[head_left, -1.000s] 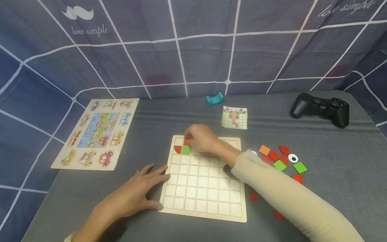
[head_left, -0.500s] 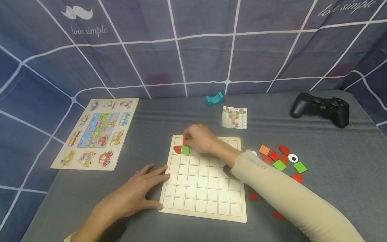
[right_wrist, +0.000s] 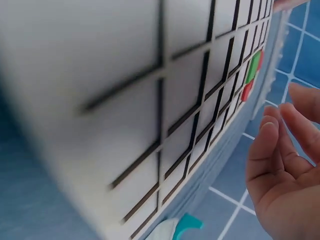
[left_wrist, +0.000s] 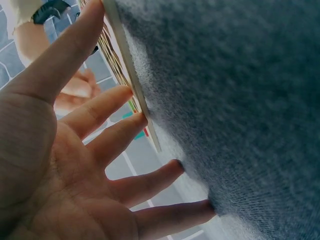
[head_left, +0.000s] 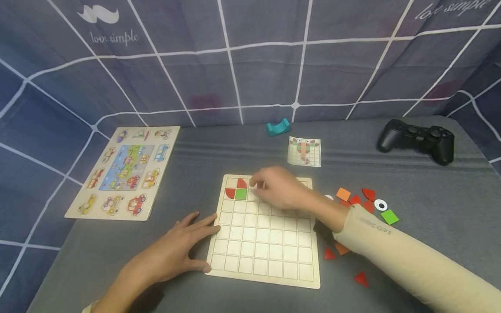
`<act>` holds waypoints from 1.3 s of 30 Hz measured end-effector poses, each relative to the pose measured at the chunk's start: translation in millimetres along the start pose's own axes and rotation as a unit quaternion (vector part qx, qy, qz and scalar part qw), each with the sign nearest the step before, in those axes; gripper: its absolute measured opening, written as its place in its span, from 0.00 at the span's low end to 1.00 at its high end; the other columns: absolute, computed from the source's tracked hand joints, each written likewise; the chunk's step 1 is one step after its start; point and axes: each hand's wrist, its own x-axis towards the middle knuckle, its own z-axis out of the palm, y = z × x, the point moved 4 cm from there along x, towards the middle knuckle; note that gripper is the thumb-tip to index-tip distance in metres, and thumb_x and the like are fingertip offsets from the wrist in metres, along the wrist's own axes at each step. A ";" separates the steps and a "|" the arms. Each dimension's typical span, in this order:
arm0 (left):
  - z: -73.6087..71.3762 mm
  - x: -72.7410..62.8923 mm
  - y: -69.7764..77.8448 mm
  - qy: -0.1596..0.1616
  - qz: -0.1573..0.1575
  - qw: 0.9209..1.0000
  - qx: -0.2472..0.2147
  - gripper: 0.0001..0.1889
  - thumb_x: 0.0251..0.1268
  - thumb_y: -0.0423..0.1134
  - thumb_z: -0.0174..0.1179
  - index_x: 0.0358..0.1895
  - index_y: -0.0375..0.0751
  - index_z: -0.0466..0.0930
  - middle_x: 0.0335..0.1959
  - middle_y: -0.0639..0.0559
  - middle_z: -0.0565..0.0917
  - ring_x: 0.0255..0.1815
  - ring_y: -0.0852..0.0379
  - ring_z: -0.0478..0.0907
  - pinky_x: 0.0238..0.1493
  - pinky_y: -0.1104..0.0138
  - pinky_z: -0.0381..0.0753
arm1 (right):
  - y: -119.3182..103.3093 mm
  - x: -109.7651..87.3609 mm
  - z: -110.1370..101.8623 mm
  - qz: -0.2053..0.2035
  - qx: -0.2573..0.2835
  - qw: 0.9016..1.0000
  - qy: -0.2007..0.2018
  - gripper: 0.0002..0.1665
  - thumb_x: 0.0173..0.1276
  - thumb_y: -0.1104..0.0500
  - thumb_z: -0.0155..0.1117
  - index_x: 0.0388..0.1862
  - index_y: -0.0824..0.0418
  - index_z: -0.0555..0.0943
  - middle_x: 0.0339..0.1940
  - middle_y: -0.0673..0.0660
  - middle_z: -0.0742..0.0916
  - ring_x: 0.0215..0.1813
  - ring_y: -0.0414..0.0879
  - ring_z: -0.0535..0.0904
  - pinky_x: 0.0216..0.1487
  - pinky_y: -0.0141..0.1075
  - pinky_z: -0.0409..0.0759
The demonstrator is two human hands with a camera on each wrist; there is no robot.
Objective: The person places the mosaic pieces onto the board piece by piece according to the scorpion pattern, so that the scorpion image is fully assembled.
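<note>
A pale wooden grid board (head_left: 262, 248) lies on the cloth-covered table. In its upper left, two red quarter-round pieces (head_left: 230, 193) flank a green square (head_left: 240, 194), all set in grid cells. My left hand (head_left: 172, 245) is spread at the board's left edge, with thumb and some fingertips touching it. In the left wrist view the other fingertips rest on the cloth. My right hand (head_left: 279, 188) hovers over the board's upper part, just right of those pieces. The right wrist view shows its fingers loosely bent, with nothing between them.
Loose red, orange and green pieces (head_left: 389, 217) and a white ring piece (head_left: 380, 205) lie right of the board, some under the sleeve. Behind it are a pattern card (head_left: 304, 152) and a teal block (head_left: 278, 128). A black game controller (head_left: 415, 141) and vehicle puzzle (head_left: 125, 174) flank these.
My right hand has let go of the upper red piece and moved right and slightly nearer, uncovering that piece in its cell. The left hand has stayed in place.
</note>
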 end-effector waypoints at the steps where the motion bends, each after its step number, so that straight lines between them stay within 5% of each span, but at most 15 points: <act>1: -0.3 -0.3 0.2 0.000 0.000 1.000 -0.001 0.43 0.45 0.54 0.76 0.69 0.50 0.73 0.77 0.54 0.60 0.74 0.31 0.53 0.62 0.29 0.57 | 0.2 -7.4 -2.1 -0.005 0.000 1.000 0.004 0.12 0.66 0.65 0.62 0.46 0.64 0.86 0.37 0.51 0.86 0.39 0.43 0.80 0.43 0.38 0.79; 15: -0.6 -0.3 0.0 -0.004 0.000 1.000 -0.008 0.43 0.46 0.54 0.76 0.70 0.51 0.71 0.78 0.55 0.59 0.74 0.31 0.52 0.62 0.29 0.56 | 33.0 -110.4 -34.6 0.019 0.031 0.996 0.086 0.09 0.64 0.64 0.69 0.43 0.56 0.86 0.35 0.41 0.83 0.34 0.37 0.77 0.35 0.34 0.77; 25: -0.7 0.6 -2.3 -0.018 -0.005 0.999 -0.027 0.45 0.46 0.56 0.75 0.72 0.52 0.70 0.78 0.57 0.57 0.75 0.30 0.49 0.62 0.28 0.54 | 83.3 -182.4 -64.8 0.042 -0.045 0.984 0.167 0.14 0.58 0.67 0.74 0.41 0.52 0.86 0.31 0.39 0.80 0.29 0.34 0.73 0.27 0.26 0.70; 32: -0.9 1.0 -2.8 -0.014 -0.002 1.000 -0.021 0.44 0.47 0.57 0.74 0.71 0.52 0.70 0.78 0.56 0.57 0.75 0.30 0.49 0.62 0.28 0.54 | 119.1 -207.6 -80.8 0.121 -0.140 0.965 0.185 0.16 0.54 0.65 0.77 0.42 0.61 0.86 0.34 0.48 0.81 0.29 0.33 0.69 0.23 0.30 0.66; 39: 0.6 0.9 -3.4 -0.013 -0.002 1.000 -0.016 0.44 0.47 0.56 0.74 0.71 0.52 0.70 0.78 0.56 0.57 0.75 0.30 0.50 0.62 0.29 0.55 | 140.2 -212.4 -82.0 0.176 -0.144 0.960 0.162 0.17 0.54 0.61 0.78 0.41 0.67 0.86 0.32 0.51 0.80 0.30 0.35 0.67 0.24 0.32 0.64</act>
